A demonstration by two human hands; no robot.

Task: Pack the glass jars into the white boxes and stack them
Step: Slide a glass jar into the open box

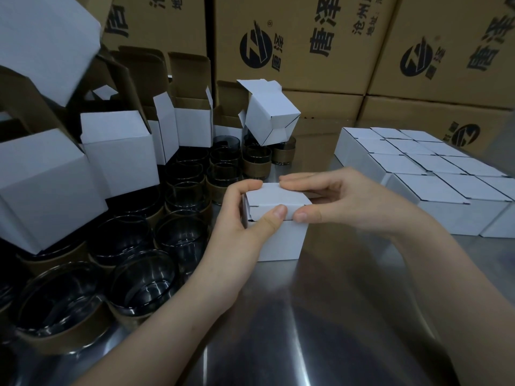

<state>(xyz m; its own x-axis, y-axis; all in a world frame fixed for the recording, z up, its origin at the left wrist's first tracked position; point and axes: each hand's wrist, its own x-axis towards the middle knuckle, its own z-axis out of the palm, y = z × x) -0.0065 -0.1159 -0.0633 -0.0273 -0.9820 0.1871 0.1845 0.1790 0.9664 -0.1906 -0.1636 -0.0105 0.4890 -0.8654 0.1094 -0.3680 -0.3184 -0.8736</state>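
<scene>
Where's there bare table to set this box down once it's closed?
Bare steel table spreads on your side of the held box. A narrow strip runs between that box and the grid of closed boxes on the right. The left is crowded with glass jars and open boxes.

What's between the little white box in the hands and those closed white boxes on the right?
In the head view, only the right hand, gripping the small white cardboard box, over bare shiny metal table; the closed white boxes stand beyond.
</scene>
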